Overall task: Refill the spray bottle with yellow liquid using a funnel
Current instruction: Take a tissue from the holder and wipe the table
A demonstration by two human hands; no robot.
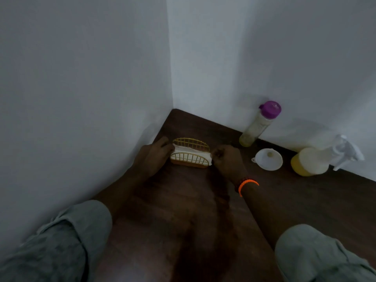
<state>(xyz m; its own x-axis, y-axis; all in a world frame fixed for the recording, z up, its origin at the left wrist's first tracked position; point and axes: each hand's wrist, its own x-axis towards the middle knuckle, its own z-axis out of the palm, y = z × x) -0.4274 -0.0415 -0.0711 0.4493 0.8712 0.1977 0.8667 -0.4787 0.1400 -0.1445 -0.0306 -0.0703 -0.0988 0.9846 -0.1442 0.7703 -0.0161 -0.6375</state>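
A spray bottle (317,159) with a white trigger head and yellow liquid in its lower part stands at the right by the wall. To its left a white funnel (268,159) sits mouth up on the dark wooden table (284,200). Behind the funnel a clear bottle (258,127) with a purple cap holds a little yellow liquid. My left hand (152,157) grips the left end of a gold wire napkin holder (191,153) with white napkins in it. My right hand (225,159) pinches its right end.
White walls meet in a corner just behind the napkin holder and run along the table's left and back edges. My grey sleeves fill the lower corners. An orange band circles my right wrist.
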